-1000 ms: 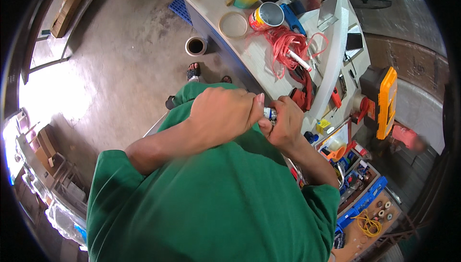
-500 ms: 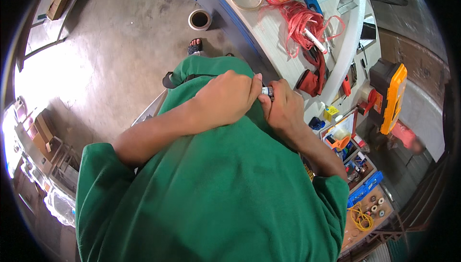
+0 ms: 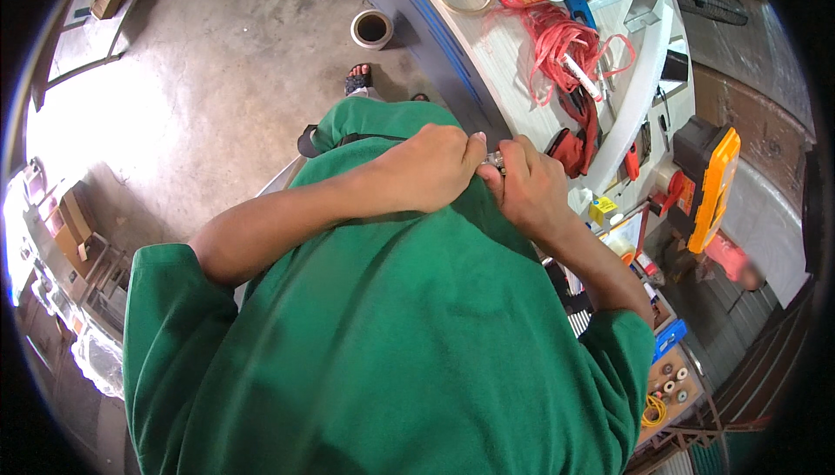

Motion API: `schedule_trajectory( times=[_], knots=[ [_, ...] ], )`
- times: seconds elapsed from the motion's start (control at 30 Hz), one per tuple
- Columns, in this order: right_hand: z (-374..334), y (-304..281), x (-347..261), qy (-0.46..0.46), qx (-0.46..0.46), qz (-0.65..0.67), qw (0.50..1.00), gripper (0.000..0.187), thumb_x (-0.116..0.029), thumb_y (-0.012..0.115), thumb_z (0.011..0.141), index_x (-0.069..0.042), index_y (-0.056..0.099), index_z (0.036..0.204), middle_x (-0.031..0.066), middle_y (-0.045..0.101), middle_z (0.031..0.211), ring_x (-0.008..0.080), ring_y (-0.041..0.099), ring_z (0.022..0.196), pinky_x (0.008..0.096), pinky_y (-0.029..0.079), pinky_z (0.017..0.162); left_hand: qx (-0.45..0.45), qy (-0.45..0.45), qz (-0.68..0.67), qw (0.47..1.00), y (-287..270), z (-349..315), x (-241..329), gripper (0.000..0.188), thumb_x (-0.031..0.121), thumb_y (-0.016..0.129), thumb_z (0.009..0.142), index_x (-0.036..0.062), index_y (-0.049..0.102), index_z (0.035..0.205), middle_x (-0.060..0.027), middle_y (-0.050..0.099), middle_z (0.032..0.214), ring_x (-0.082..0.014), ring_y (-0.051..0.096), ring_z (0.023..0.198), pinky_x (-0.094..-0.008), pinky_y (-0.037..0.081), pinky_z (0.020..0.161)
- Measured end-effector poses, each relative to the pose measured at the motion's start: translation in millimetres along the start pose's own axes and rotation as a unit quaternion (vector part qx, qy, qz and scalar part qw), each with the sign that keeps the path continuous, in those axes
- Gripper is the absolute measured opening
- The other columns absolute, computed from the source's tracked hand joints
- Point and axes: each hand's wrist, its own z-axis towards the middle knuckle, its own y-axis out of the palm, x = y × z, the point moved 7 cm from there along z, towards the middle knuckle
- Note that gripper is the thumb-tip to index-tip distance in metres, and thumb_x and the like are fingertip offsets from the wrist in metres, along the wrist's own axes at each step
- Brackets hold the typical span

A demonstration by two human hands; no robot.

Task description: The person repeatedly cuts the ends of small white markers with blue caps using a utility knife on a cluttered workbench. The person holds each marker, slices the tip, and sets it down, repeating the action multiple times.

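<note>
Right grip (image 3: 531,184) snug around shiny piece (image 3: 494,160)

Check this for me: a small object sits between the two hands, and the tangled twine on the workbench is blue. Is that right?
Only the colour is wrong: in the head view, the tangled twine on the workbench is red, not blue. The small object does sit between the left hand and right hand.

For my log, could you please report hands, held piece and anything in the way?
Left hand and right hand closed on small shiny piece. Piece mostly hidden in the grip. Nothing seen blocking; red string on bench, apart.
</note>
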Motion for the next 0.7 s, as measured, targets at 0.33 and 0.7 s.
schedule_trajectory(
  times=[0.33,0.7],
  knots=[
    [-2,3,-9,0.021,0.087,0.064,0.994,0.040,-0.042,0.060,0.105,-0.002,0.058,0.105,0.0128,0.059,0.085,0.0327,0.063,0.060,0.0426,0.050,0.050,0.125,0.086,0.064,0.986,-2,-18,12,0.025,0.009,0.055,0.100,-0.0149,0.059,0.108,-0.0270,0.063,0.072,-0.0430,0.067,0.065,-0.0519,0.052,0.058],
    [-6,12,-18,0.112,0.154,0.093,0.977,0.028,-0.026,0.059,0.105,0.002,0.059,0.104,0.0180,0.063,0.083,0.0376,0.064,0.064,0.0457,0.052,0.055,0.144,-0.003,-0.008,0.990,0,-20,0,0.044,0.025,0.042,0.111,-0.0075,0.067,0.095,-0.0265,0.066,0.073,-0.0477,0.065,0.065,-0.0560,0.054,0.062]
  ],
)
